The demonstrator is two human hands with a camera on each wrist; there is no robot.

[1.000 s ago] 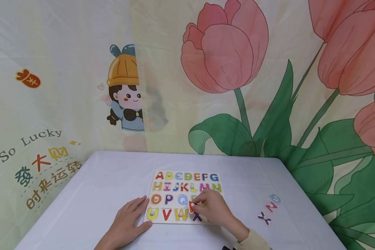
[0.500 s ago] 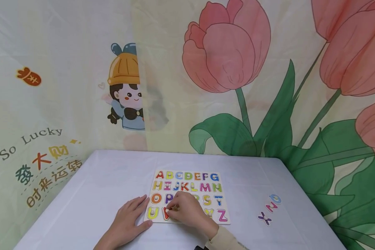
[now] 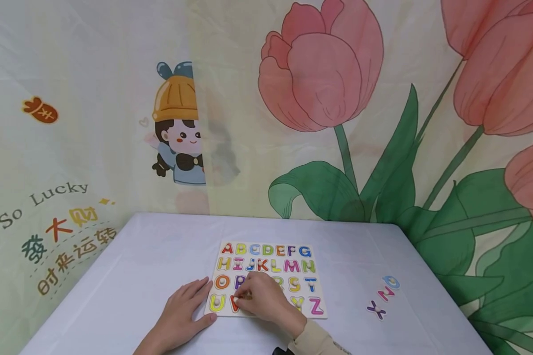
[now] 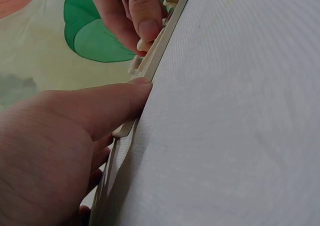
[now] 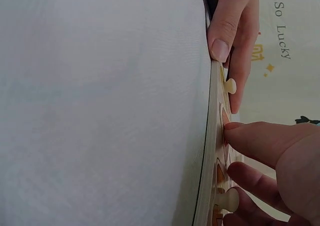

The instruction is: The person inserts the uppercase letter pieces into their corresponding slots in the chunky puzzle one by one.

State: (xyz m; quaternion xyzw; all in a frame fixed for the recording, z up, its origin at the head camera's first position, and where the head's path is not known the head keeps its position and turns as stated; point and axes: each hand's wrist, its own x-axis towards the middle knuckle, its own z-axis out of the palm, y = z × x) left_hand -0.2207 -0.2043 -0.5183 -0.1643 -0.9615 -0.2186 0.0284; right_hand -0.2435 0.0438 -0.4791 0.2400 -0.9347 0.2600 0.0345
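Observation:
A wooden alphabet puzzle board [image 3: 269, 257] lies on the white table, filled with coloured knobbed letters. My left hand [image 3: 195, 301] rests flat beside its left front corner, thumb [image 4: 125, 93] against the board's edge [image 4: 150, 66]. My right hand [image 3: 243, 297] is curled over the bottom row and pinches the knob of the red V piece [image 3: 234, 304]. In the right wrist view, my thumb [image 5: 235, 131] meets that red piece [image 5: 224, 117] next to the yellow U's knob [image 5: 229, 85]. The hand hides W and X.
Three loose letters lie on the table right of the board: a purple X [image 3: 376, 310], a pink N [image 3: 385, 294] and a blue O [image 3: 391, 282]. Printed cloth with tulips [image 3: 320, 69] hangs behind and beside the table.
My right hand has moved left from the R and X area to the V; the red piece it held a second ago now sits in the board. The left hand has stayed put.

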